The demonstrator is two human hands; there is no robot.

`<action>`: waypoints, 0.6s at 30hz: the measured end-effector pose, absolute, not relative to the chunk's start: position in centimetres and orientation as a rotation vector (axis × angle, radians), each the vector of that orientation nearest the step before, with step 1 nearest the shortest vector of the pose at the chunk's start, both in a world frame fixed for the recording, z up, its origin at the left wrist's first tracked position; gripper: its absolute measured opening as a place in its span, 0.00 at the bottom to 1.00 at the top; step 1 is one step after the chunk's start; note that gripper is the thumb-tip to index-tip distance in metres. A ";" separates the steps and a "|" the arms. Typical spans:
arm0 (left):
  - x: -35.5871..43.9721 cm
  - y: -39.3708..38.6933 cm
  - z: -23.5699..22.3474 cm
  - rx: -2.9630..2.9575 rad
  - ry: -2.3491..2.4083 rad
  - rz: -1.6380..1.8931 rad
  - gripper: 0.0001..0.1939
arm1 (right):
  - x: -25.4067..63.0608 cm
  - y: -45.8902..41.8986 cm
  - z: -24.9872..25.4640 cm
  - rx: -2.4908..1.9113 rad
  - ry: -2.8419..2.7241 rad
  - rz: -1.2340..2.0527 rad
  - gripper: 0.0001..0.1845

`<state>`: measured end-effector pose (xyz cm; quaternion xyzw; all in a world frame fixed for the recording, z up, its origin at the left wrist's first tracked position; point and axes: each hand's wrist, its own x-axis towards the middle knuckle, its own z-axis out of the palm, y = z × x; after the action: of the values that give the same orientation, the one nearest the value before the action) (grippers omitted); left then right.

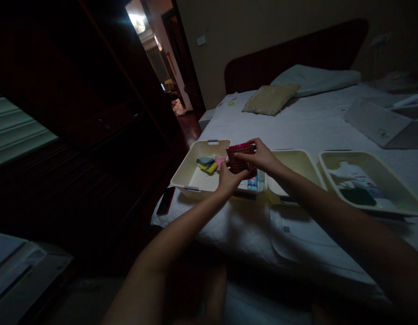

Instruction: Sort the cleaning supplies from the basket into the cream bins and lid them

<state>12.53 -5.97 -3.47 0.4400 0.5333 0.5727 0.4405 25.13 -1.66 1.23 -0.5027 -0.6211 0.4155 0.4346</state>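
The left hand (228,179) and right hand (259,158) grip a red patterned cloth (241,158) between closed fingers, holding it above the right side of a cream perforated plastic basket (209,143) near the bed's (249,230) front edge. Folded cloths (207,163) lie in the basket, a black phone (165,201) lies just left of it, and a cream tray (293,158) and a second cream tray (361,154) sit to the right.

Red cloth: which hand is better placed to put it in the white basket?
Probably the left hand: it holds the red cloth right by the white basket's rim, while the right hand sits farther from the basket.
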 end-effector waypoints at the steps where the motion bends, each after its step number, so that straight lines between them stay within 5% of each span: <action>1: 12.4 -5.9 -3.5 1.108 1.342 1.421 0.36 | 25.2 -1.6 1.3 -1.247 -1.556 1.034 0.31; 18: 11.2 -5.7 -1.5 0.670 0.996 1.366 0.14 | 27.5 -1.1 2.8 -1.251 -1.410 1.370 0.17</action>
<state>11.16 -5.66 -1.55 0.2908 0.4323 0.5926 0.6144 27.50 -1.05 2.78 -0.4932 -0.5561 0.5403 0.3945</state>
